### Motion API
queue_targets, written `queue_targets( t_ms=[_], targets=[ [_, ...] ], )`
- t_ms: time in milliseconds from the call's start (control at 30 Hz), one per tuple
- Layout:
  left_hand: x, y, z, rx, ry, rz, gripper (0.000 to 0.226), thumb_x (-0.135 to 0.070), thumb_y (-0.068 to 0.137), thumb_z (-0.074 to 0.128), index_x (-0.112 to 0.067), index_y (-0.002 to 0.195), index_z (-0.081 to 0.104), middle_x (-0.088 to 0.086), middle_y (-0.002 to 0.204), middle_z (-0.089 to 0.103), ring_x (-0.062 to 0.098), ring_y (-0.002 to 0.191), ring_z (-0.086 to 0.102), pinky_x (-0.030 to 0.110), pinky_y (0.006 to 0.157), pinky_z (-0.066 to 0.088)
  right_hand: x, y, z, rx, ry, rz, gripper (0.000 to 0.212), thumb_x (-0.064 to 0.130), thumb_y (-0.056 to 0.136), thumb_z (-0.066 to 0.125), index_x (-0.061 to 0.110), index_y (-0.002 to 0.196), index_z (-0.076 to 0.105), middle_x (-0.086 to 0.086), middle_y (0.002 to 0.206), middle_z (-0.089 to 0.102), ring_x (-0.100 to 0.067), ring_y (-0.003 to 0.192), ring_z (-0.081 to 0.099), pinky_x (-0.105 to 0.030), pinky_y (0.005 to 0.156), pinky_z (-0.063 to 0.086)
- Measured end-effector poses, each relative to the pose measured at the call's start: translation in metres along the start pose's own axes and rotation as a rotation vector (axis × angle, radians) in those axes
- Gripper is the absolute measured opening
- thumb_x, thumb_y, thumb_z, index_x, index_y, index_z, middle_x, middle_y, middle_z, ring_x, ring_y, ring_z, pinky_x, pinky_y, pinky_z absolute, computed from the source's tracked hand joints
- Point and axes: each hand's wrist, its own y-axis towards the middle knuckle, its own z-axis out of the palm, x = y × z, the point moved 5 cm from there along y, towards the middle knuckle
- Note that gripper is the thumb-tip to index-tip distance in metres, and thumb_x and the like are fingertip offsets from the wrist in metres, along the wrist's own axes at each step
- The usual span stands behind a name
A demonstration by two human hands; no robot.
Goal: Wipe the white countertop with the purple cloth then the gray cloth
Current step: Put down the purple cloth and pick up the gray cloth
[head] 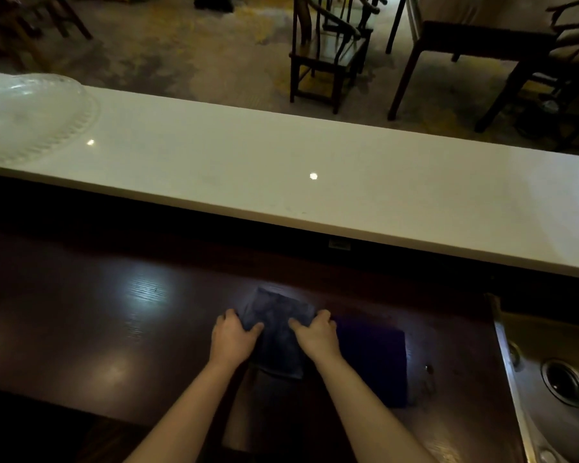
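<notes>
Dark wooden counter (81,329) — both hands grip gray cloth (278,332), lengthwise away.

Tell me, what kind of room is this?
Probably a bar or serving counter in a restaurant or teahouse. A long white countertop stands above a dark wooden worktop with a metal sink, and wooden chairs and a table fill the room beyond.

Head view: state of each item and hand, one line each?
Gray cloth: folded, flat on the dark wooden counter, gripped at both sides.
Purple cloth: folded, lying beside it, untouched.
White countertop: no cloth on it.
Glass dish: empty, on the countertop.
Left hand: gripping gray cloth.
Right hand: gripping gray cloth.
</notes>
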Motion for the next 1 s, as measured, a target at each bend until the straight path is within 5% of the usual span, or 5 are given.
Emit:
queue_targets(
  t_ms=[167, 333, 567, 733, 1000],
  targets=[
    [0.000, 0.008, 0.006, 0.073, -0.025, -0.066, 0.042, -0.043, 0.082, 0.072, -0.011, 0.104, 0.054, 0.008, 0.101, 0.061, 0.031, 0.095, 0.063, 0.036, 0.076, 0.051, -0.005, 0.007, 0.006, 0.000, 0.200, 0.124, 0.087, 0.043, 0.087, 0.078, 0.001, 0.149, 0.033, -0.020, 0.147, 0.053, -0.037, 0.129, 0.057, -0.037, 0.092, 0.053],
    [0.007, 0.015, 0.013, 0.132, -0.140, -0.118, 0.027, -0.039, 0.082, 0.071, -0.021, 0.075, 0.051, -0.001, 0.082, 0.060, 0.018, 0.073, 0.059, 0.030, 0.061, 0.046, -0.010, 0.007, 0.014, 0.077, 0.353, 0.140, 0.050, 0.029, 0.086, 0.082, 0.009, 0.127, 0.064, -0.013, 0.122, 0.072, -0.028, 0.108, 0.070, -0.034, 0.082, 0.059],
    [-0.001, 0.008, 0.007, 0.207, -0.472, 0.018, 0.014, -0.033, 0.087, 0.070, -0.019, 0.088, 0.069, 0.004, 0.086, 0.077, 0.023, 0.083, 0.073, 0.036, 0.070, 0.059, 0.000, -0.019, 0.004, 0.255, 0.803, 0.113, 0.032, 0.022, 0.092, 0.074, 0.008, 0.120, 0.070, -0.015, 0.109, 0.080, -0.031, 0.099, 0.077, -0.039, 0.081, 0.063],
    [-0.028, -0.018, -0.018, 0.348, -0.752, 0.236, 0.027, -0.038, 0.085, 0.072, -0.029, 0.109, 0.071, 0.003, 0.112, 0.077, 0.019, 0.104, 0.073, 0.039, 0.089, 0.057, 0.017, -0.045, -0.019, 0.530, 0.972, -0.037, 0.049, 0.039, 0.089, 0.080, 0.010, 0.127, 0.071, -0.020, 0.131, 0.071, -0.036, 0.122, 0.067, -0.050, 0.107, 0.051],
    [-0.102, -0.049, -0.059, 0.336, -0.844, 0.504, 0.031, -0.040, 0.083, 0.072, -0.025, 0.111, 0.070, 0.006, 0.113, 0.075, 0.016, 0.108, 0.070, 0.022, 0.082, 0.055, 0.049, -0.078, -0.071, 0.576, 1.070, -0.131, 0.047, 0.030, 0.095, 0.073, 0.006, 0.134, 0.064, -0.023, 0.134, 0.068, -0.038, 0.125, 0.066, -0.045, 0.096, 0.058]
  ],
)
